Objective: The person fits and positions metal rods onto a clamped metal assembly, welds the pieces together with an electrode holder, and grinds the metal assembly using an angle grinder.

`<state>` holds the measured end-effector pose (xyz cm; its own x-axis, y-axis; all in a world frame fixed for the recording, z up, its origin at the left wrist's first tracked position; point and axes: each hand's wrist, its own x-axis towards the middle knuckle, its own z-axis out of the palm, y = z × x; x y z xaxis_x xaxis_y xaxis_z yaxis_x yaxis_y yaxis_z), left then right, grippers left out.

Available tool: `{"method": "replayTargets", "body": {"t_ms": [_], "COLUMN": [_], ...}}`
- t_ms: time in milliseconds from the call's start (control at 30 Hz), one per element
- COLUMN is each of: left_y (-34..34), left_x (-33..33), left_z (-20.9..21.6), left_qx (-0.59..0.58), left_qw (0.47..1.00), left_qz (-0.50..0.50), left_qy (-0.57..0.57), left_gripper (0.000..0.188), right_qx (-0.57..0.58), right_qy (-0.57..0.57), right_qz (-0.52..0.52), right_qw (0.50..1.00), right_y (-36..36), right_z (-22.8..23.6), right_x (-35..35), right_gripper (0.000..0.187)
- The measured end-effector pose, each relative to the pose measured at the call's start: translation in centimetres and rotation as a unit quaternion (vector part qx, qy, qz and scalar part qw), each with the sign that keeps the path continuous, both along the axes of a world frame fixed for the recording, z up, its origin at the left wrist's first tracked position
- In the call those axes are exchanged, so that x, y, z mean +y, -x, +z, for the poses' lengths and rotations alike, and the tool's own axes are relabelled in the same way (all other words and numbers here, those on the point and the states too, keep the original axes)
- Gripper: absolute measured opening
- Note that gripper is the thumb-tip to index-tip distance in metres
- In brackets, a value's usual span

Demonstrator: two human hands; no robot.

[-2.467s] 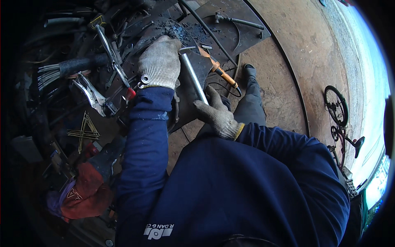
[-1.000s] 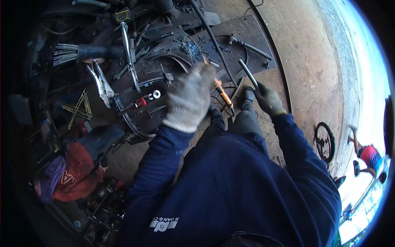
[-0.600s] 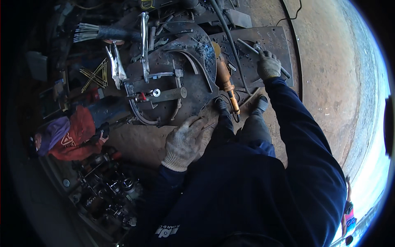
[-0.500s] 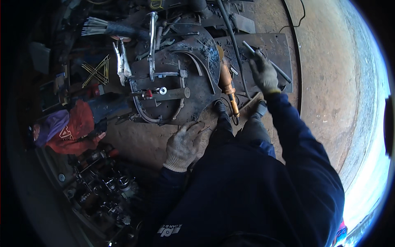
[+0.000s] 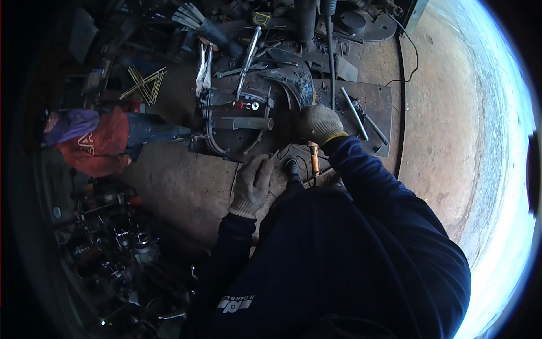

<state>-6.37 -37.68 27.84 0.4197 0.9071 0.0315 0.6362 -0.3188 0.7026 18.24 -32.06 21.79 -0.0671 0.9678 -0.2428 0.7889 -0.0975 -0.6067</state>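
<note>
My right hand (image 5: pixel 320 123), in a grey knitted glove, is closed over the body of an angle grinder. The hand hides most of the tool, and its orange rear end (image 5: pixel 314 158) sticks out toward me. My left hand (image 5: pixel 252 183), gloved too, rests by the near edge of the dark steel worktop (image 5: pixel 228 151) with its fingers stretched out. Right of the grinder, a light metal rod (image 5: pixel 354 114) and a darker rod (image 5: pixel 375 130) lie on a steel plate (image 5: pixel 378 107). A curved metal frame (image 5: pixel 210 127) and a short tube (image 5: pixel 248 123) lie left of my right hand.
Locking pliers (image 5: pixel 204 70), a long clamp (image 5: pixel 248 62) and a bundle of welding rods (image 5: pixel 189 16) crowd the far left. A person in a red top (image 5: pixel 96 141) is at the left. Machine parts (image 5: pixel 124 243) fill the lower left. A cable (image 5: pixel 416 62) trails at the far right.
My right hand has left the light rod on the plate and moved left and nearer, onto the angle grinder. My left hand stays by the worktop's edge. The view has shifted.
</note>
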Motion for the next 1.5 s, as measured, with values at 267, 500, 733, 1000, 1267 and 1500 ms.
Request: {"method": "replayTargets", "body": {"t_ms": [267, 500, 733, 1000, 1267, 1500], "left_y": [1.0, 4.6, 11.3, 24.6, 38.5, 46.9], "left_x": [-3.1, -4.5, -7.3, -8.2, 0.5, 18.0], "left_z": [1.9, 2.7, 5.0, 12.4, 11.8, 7.2], "left_qx": [-0.127, -0.176, -0.203, -0.375, -0.578, -0.612], "left_qw": [0.959, 0.954, 0.952, 0.867, 0.779, 0.772], "left_qz": [0.077, 0.082, 0.076, 0.283, 0.238, 0.099], "left_qy": [0.240, 0.229, 0.214, 0.167, 0.050, 0.141], "left_gripper": [0.031, 0.028, 0.036, 0.038, 0.045, 0.045], "right_qx": [-0.023, 0.439, 0.693, 0.696, 0.513, 0.373], "right_qy": [-0.051, -0.002, 0.046, 0.122, 0.000, -0.031], "right_qz": [-0.029, -0.182, -0.165, -0.218, -0.228, -0.322], "right_qw": [0.998, 0.880, 0.700, 0.673, 0.827, 0.870], "right_y": [2.5, 6.5, 8.9, 13.7, 18.8, 26.9], "right_z": [1.4, -2.1, -7.0, -1.8, -2.4, -3.8], "right_x": [-1.9, -2.0, -4.1, -9.0, -13.5, -11.9], "right_gripper": [0.038, 0.035, 0.022, 0.022, 0.014, 0.020]}}
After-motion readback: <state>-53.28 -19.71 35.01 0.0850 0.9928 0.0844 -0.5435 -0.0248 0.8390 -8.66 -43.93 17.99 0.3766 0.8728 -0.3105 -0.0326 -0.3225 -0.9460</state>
